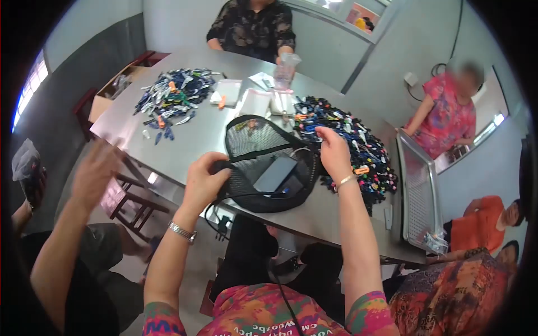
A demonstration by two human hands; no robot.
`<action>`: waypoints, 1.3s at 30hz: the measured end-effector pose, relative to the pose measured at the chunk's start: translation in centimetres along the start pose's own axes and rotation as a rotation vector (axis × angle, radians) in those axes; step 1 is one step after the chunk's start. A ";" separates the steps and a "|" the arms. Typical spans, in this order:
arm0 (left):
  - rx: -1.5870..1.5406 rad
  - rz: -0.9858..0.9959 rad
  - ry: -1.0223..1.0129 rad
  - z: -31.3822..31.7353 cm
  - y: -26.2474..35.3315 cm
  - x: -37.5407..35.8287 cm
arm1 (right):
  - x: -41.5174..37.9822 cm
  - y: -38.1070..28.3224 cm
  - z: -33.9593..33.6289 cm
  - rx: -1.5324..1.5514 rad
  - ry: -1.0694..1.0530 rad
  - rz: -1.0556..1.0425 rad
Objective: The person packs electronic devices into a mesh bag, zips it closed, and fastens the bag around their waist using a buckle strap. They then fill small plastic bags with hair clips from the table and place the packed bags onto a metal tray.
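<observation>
A black mesh bag [263, 151] lies open on the steel table [196, 145] in front of me. Inside it rests a dark phone-like device [276, 173] with a cable. My left hand [206, 182] grips the bag's near left rim. My right hand [332, 152] holds the bag's right rim, next to a pile of small multicoloured parts [350, 143]. A wristwatch is on my left wrist and a bracelet on my right.
A second pile of blue and white parts [175, 96] lies at the far left, with white packets [227, 91] beside it. A metal tray [417, 196] sits at the right edge. Other people sit around; someone's raised arm [84, 201] is at my left. A stool stands below.
</observation>
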State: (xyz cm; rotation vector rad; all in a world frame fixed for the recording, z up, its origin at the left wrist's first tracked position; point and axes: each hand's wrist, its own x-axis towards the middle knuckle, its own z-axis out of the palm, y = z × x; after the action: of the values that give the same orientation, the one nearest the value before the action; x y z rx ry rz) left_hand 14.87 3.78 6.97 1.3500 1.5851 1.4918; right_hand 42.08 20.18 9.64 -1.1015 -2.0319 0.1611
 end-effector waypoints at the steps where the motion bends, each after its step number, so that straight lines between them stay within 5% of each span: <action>1: 0.018 0.007 0.024 0.0 -0.9 0.3 | 0.2 2.3 0.0 -0.013 0.009 0.007; 3: 0.040 0.020 0.045 0.2 -2.0 0.7 | 0.5 5.0 -0.1 -0.160 -0.285 -0.092; 6: 0.145 -0.012 0.143 0.2 -2.8 1.0 | 0.8 5.9 0.3 -0.058 -0.376 -0.261; 10: 0.305 -0.098 0.231 -0.1 -4.7 1.9 | 1.8 5.4 -1.2 0.064 -0.506 -0.026; 18: 0.711 -0.371 0.306 1.3 -4.8 4.3 | -1.6 4.5 -2.1 0.407 -0.236 0.226; 20: 0.695 -0.267 0.265 0.0 -7.7 5.5 | -2.0 4.1 -1.7 0.456 -0.232 0.288; 22: 0.110 -0.513 0.306 -0.4 -5.5 5.9 | -2.3 4.0 -1.4 0.546 -0.180 0.454; 25: 0.408 0.108 0.794 2.0 -1.0 3.4 | -2.8 3.8 -1.1 0.568 -0.141 0.520; 27: 0.126 0.153 0.516 7.4 3.2 1.0 | -3.0 3.6 -1.1 0.551 -0.128 0.547; 28: 0.155 0.272 0.309 10.4 5.2 -0.1 | -3.3 3.5 -1.0 0.551 -0.136 0.548; 29: 0.473 0.682 0.238 12.6 6.6 -0.1 | -3.4 3.4 -0.9 0.581 -0.112 0.548; 30: 0.492 0.701 0.056 14.5 8.1 -0.3 | -3.4 3.3 -1.0 0.613 -0.082 0.545; 35: 0.663 0.300 -0.041 20.6 6.8 2.8 | -3.9 3.9 -1.5 0.698 -0.024 0.492; 37: 0.197 0.037 -0.091 21.4 6.1 3.9 | -4.1 4.5 -1.7 0.791 0.004 0.483; 39: 0.123 0.000 -0.110 21.7 5.6 4.6 | -4.4 4.8 -1.3 0.795 0.042 0.487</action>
State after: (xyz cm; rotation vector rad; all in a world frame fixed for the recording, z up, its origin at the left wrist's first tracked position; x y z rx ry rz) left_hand 34.49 15.35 8.71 1.4744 1.6288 1.3151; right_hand 47.45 19.50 5.73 -1.0172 -1.3935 1.0758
